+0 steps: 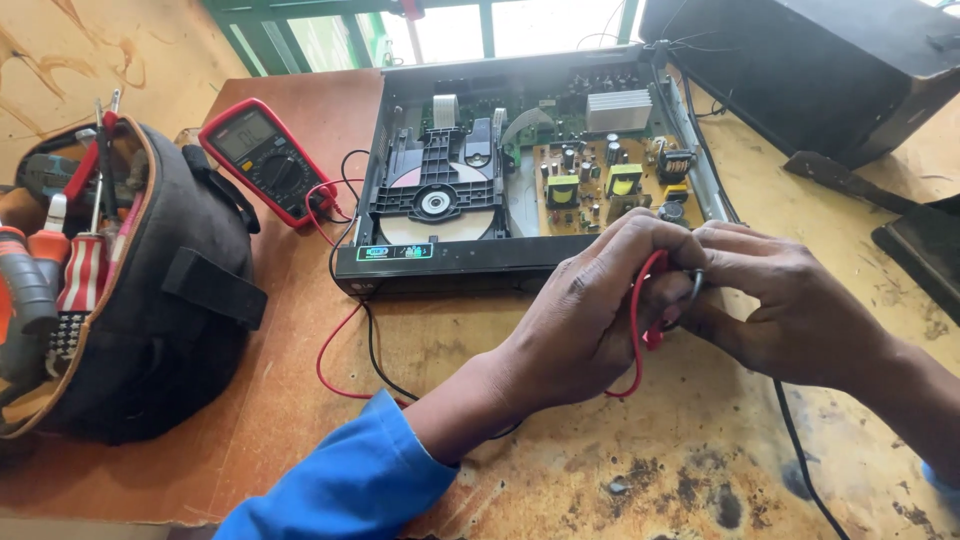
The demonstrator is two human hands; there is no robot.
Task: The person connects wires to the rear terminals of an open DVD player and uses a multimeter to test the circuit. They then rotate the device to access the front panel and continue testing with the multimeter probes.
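My left hand [590, 315] and right hand [775, 305] meet, both pinched on the red probe lead [637, 320] and, I think, a black one. Just beyond them the opened disc player [520, 160] sits with its cover off, untouched; the multimeter [265, 160] lies far left on the worktop [300, 400].

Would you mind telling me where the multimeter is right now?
In the head view, the red multimeter lies upper left on the wooden table, between the black tool bag and the opened disc player.

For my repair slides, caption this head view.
Both hands, left hand and right hand, pinch a red lead before an opened disc player.
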